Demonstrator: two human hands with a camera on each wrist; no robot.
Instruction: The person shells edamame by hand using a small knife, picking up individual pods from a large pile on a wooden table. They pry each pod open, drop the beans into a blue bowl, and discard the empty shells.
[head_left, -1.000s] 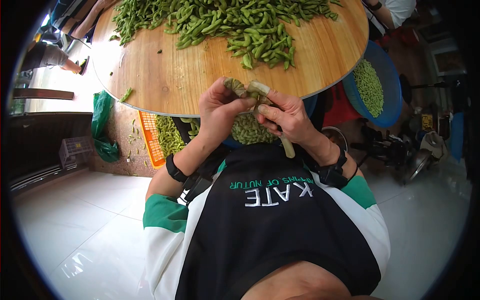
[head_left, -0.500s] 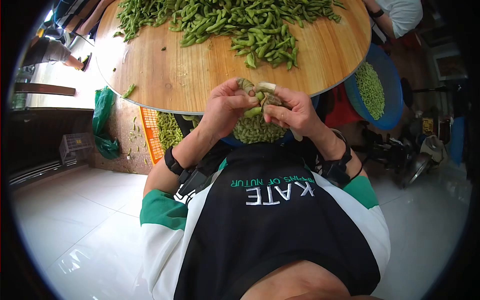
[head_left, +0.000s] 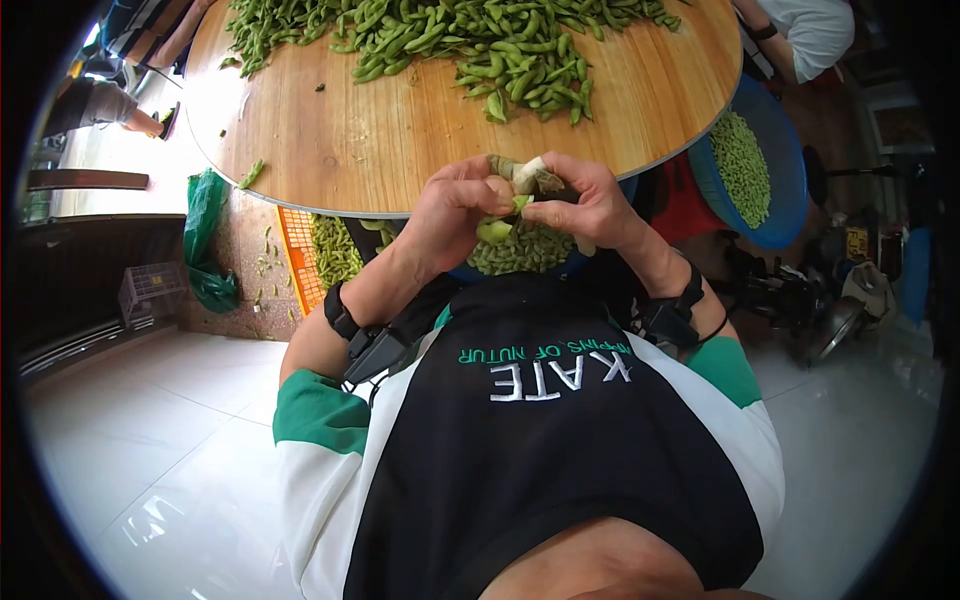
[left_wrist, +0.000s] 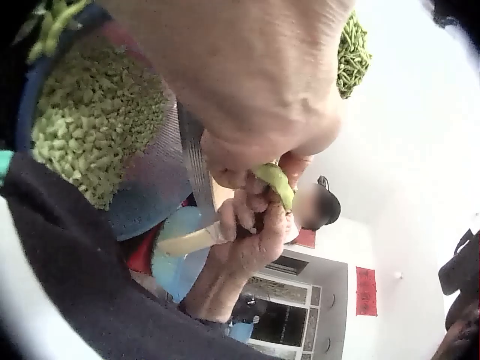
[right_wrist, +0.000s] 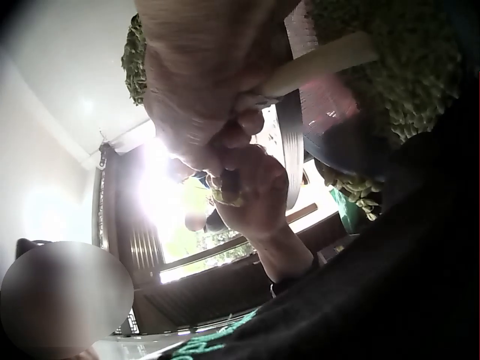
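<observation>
At the near edge of the bench (head_left: 330, 150), the left hand (head_left: 447, 215) and right hand (head_left: 592, 200) meet, fingertips close together, over a green pod (left_wrist: 276, 184). Bent fingers and thumb of the left hand pinch the pod, which lies slantwise between the two hands with its lower end at the right fingertips. The right hand's fingers are curled round a pale stick (right_wrist: 322, 65), whose free end juts out from that hand; whether they also grip the pod, I cannot tell. A whitish wrap (head_left: 530, 176) covers one right fingertip, and an olive wrap (head_left: 501, 165) one on the left. Below the hands, partly under the near edge, a blue basin (left_wrist: 142, 219) holds a mass of pale green beans (left_wrist: 97, 124). Across the far side of the bench spreads a large heap (head_left: 450, 40) of whole pods, with a lobe reaching toward the middle. One stray sprig (head_left: 252, 174) lies by the near left edge. Beneath that edge stands an orange crate (head_left: 297, 250) with green pieces inside, and left of it, on the floor, a green bag (head_left: 208, 245). Past the right edge, a tub (head_left: 790, 205), also blue, holds more beans. Beside the far right edge, another person's sleeve (head_left: 815, 35) shows.
</observation>
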